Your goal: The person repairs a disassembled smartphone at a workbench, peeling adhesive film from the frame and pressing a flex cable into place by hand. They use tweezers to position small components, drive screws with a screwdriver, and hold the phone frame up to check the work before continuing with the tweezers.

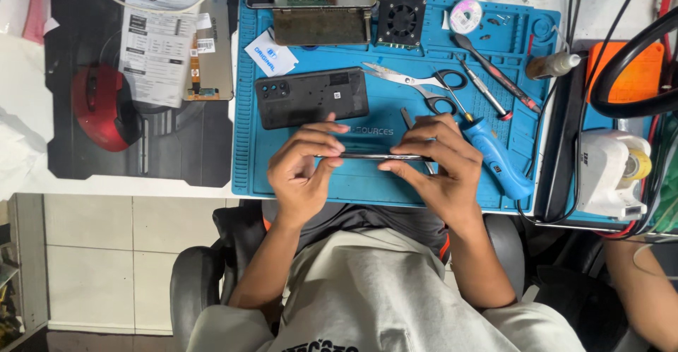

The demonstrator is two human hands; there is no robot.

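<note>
Both of my hands hold a thin dark phone (373, 157) edge-on above the blue work mat (353, 186). My left hand (302, 172) pinches its left end between thumb and fingers. My right hand (438, 168) grips its right end, fingers curled over the top edge. Just beyond the phone, a black phone back cover (311, 97) with camera holes lies flat on the mat.
Scissors (417, 82), a blue-handled soldering iron (494, 154), screwdrivers (494, 69), a small fan (401, 21) and another opened device (311, 2) lie on the mat. A red mouse (99, 105) and a paper sheet (155, 41) sit left. A white tape dispenser (614, 172) stands right.
</note>
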